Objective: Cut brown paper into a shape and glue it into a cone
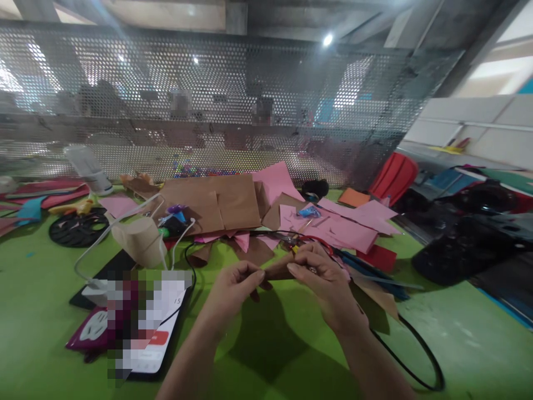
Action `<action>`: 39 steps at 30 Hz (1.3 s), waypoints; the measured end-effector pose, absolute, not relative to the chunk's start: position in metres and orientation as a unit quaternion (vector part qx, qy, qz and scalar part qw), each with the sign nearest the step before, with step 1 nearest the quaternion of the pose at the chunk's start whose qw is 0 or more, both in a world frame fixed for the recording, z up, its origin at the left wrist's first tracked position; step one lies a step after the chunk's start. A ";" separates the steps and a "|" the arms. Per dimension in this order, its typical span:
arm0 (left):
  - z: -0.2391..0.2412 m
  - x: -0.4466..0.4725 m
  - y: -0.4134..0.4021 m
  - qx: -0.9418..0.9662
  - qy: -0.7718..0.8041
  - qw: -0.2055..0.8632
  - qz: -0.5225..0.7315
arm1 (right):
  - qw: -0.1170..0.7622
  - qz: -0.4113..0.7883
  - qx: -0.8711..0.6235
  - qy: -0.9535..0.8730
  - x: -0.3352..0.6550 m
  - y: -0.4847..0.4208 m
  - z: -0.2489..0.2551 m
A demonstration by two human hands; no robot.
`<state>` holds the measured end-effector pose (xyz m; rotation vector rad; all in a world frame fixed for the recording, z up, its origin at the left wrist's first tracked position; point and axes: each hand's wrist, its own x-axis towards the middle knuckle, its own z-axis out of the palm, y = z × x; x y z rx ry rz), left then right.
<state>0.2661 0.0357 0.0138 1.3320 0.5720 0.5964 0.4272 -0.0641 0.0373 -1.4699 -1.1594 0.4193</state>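
Observation:
My left hand (233, 289) and my right hand (322, 283) meet over the green table (266, 355), pinching a small piece of brown paper (277, 271) between them. The left fingers grip its left end, the right fingers its right end. Just beyond my right hand lie scissors with red handles (310, 241), partly hidden by my fingers. Brown paper sheets (216, 203) and pink paper sheets (337, 225) are piled behind the hands.
A phone (156, 339) and white charger cable (120, 222) lie at the left. A black cable (420, 344) loops at the right. A black round disc (79, 229), paper roll (139, 239), perforated metal screen (208, 111) and black bags (470, 239) surround the work area.

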 end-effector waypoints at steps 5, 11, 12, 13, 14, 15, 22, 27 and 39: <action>0.014 0.268 0.034 0.598 0.260 0.708 0.272 | 0.598 0.213 -0.602 -0.484 0.426 -0.064 0.035; 0.015 0.267 0.034 0.607 0.268 0.694 0.281 | 0.609 0.218 -0.598 -0.472 0.428 -0.063 0.031; 0.015 0.267 0.034 0.609 0.268 0.692 0.280 | 0.606 0.217 -0.600 -0.474 0.427 -0.063 0.031; 0.015 0.267 0.034 0.612 0.269 0.689 0.281 | 0.602 0.216 -0.603 -0.476 0.427 -0.063 0.032; 0.015 0.267 0.034 0.613 0.271 0.686 0.283 | 0.597 0.213 -0.608 -0.478 0.427 -0.063 0.032; 0.015 0.267 0.034 0.615 0.274 0.682 0.285 | 0.592 0.210 -0.612 -0.480 0.427 -0.063 0.033; 0.015 0.270 0.033 0.625 0.298 0.660 0.291 | 0.571 0.218 -0.618 -0.494 0.429 -0.063 0.034; 0.015 0.269 0.033 0.617 0.293 0.671 0.290 | 0.586 0.232 -0.614 -0.475 0.430 -0.062 0.031; 0.013 0.269 0.032 0.612 0.295 0.671 0.295 | 0.603 0.218 -0.608 -0.469 0.431 -0.061 0.030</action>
